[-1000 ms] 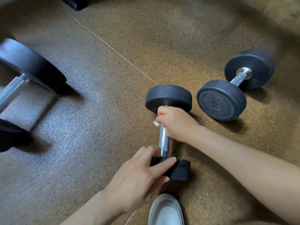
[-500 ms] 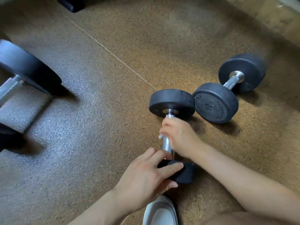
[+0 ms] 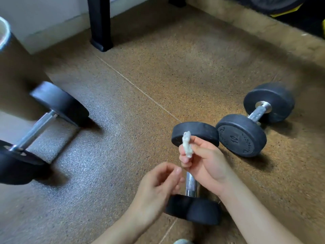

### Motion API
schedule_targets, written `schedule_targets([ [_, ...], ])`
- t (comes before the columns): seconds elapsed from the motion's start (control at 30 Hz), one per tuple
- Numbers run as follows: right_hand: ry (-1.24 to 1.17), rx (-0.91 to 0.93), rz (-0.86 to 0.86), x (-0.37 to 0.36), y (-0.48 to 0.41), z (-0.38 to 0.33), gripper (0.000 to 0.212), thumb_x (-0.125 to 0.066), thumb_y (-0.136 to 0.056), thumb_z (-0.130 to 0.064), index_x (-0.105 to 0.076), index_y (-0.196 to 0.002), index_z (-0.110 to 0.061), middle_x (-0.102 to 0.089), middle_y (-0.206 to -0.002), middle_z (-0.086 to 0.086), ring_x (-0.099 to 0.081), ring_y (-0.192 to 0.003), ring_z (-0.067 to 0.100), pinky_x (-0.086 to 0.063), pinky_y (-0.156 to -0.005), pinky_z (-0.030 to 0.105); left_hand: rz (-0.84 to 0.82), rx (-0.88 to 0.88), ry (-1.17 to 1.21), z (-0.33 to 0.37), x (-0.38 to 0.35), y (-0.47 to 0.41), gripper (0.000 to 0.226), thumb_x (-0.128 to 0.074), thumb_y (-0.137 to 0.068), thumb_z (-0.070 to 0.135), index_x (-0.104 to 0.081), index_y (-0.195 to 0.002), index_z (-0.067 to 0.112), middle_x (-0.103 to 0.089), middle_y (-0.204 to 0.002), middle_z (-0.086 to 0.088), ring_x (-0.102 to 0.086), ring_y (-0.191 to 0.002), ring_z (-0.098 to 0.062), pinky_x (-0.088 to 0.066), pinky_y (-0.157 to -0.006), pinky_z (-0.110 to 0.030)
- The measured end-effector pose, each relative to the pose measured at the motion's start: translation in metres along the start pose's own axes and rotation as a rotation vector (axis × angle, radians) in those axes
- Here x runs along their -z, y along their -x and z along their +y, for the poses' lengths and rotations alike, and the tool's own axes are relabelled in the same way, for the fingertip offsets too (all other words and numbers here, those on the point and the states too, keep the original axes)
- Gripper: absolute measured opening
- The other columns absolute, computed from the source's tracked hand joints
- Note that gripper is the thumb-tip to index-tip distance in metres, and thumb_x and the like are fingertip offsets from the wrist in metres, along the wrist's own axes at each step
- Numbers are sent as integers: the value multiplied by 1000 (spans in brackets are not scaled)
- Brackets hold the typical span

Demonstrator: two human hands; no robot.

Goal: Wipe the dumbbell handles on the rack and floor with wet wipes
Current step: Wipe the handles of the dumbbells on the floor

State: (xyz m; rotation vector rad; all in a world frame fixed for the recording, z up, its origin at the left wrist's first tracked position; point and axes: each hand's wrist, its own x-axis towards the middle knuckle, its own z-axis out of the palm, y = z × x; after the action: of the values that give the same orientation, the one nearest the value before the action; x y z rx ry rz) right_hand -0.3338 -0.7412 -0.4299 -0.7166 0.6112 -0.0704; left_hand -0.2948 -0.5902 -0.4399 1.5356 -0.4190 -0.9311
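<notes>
Both hands have left the dumbbell: right hand pinches wipe (left hand loosely curled, empty).

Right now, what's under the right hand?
The right hand, pinching a wet wipe, hangs over the near dumbbell. Its handle shows below the hand and its far head beyond. The handle's upper stretch is covered.

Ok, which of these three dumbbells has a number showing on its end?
The right-hand dumbbell: its near end plate faces the camera and reads 10. The middle dumbbell and the big left dumbbell show no number.
</notes>
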Motion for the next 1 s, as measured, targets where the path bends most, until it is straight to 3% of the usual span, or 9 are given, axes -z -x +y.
schedule_targets([
  [0.1,39,92,42,-28,3,-4,22,-36,-97,4,-55,-95,-7,-52,-57,4,-43,-47,10,-37,-45,17,176,40,264,39,15,-12,40,-64,-71,44,-56,-87,9,-62,-73,-4,-54,-62,-12,-48,-57,-25],
  [0.23,330,287,4,-58,4,-2,13,-45,-100,-7,-55,-90,-8,-55,-52,-5,-47,-46,5,-35,-45,15,125,20,173,74,29,-17,45,-65,-67,49,-59,-90,10,-62,-70,1,-53,-62,-7,-45,-57,-21],
  [0.37,787,482,-6,-72,-4,-8,15,-54,-97,-10,-58,-86,-20,-62,-57,-9,-50,-49,4,-39,-49,19,137,61,118,96,56,-21,30,-74,-64,28,-64,-81,6,-62,-69,-4,-52,-60,-8,-43,-59,-19],
  [0.47,778,446,-99,-84,-5,-18,10,-55,-95,-6,-61,-91,-13,-65,-59,-4,-56,-50,10,-45,-51,23,114,81,48,116,83,-18,13,-76,-65,11,-64,-67,10,-64,-67,-8,-57,-58,-12,-49,-57,-18],
  [0.57,718,340,-215,-103,-5,-30,11,-58,-91,1,-65,-99,-3,-66,-59,-4,-61,-52,8,-42,-50,15,66,88,-182,141,107,-14,11,-72,-78,-3,-67,-79,6,-68,-74,-20,-57,-64,-17,-45,-54,-17],
  [0.63,747,259,-292,-119,-6,-37,12,-62,-89,2,-67,-98,-5,-67,-63,1,-64,-55,8,-40,-51,16,37,101,-366,159,122,-9,5,-71,-82,1,-70,-83,6,-70,-83,-25,-56,-67,-19,-42,-56,-19],
  [0.73,834,178,-388,-150,-8,-51,16,-65,-85,6,-69,-95,-6,-66,-69,8,-64,-58,9,-40,-51,16,31,89,-491,182,143,6,10,-76,-79,9,-67,-74,7,-70,-73,-14,-58,-66,-16,-46,-59,-19],
  [0.87,1166,128,-527,-204,-16,-67,17,-64,-82,7,-74,-86,-6,-68,-68,9,-59,-60,10,-39,-51,18,116,52,-336,190,178,40,22,-74,-73,11,-53,-69,9,-64,-61,-5,-61,-57,-9,-48,-52,-14],
  [1.0,1462,144,-437,-251,-37,-49,15,-59,-85,-2,-72,-79,-6,-64,-60,3,-58,-55,8,-41,-49,19,356,1,-167,172,228,61,28,-71,-79,-1,-50,-70,14,-52,-58,-8,-45,-48,-14,-32,-46,-21],
])
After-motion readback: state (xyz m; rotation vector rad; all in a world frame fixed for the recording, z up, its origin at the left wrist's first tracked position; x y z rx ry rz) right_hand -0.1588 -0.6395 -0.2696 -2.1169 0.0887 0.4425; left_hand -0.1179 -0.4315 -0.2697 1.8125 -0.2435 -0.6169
